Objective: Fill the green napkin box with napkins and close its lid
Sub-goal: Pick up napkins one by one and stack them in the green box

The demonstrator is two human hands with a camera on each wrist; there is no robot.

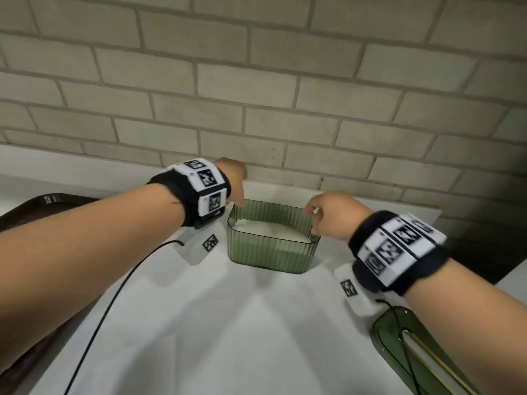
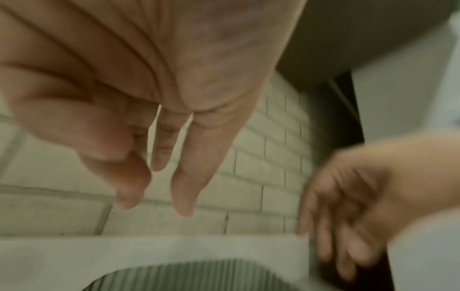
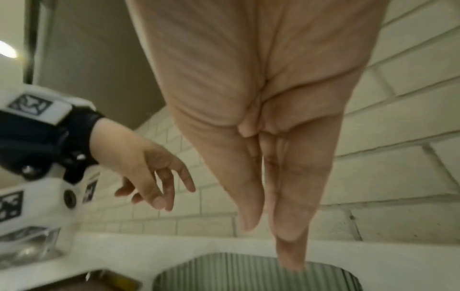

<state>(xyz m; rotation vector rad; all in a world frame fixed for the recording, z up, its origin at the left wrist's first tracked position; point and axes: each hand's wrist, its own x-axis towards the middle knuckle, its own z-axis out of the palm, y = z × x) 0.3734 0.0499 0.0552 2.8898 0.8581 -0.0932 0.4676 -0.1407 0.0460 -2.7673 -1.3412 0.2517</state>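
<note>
Overhead, the green napkin box (image 1: pixel 272 248) sits at 12 o'clock by the wall, napkins (image 1: pixel 271 230) inside, lid (image 1: pixel 410 352) parked at 5 o'clock for later; wrist views show left hand (image 2: pixel 139 110) and right hand (image 3: pixel 261 122) relaxed, empty, hovering to tidy

Head view looks down; close wrist views face fingers, sharing the green napkin box (image 1: pixel 272 240).

White counter (image 1: pixel 228 323) runs against a pale brick wall (image 1: pixel 256 81). Dark brown tray (image 1: pixel 34 212) at the counter's left edge, partly hidden. Dark gap (image 1: pixel 484 246) beyond the counter's right end.
</note>
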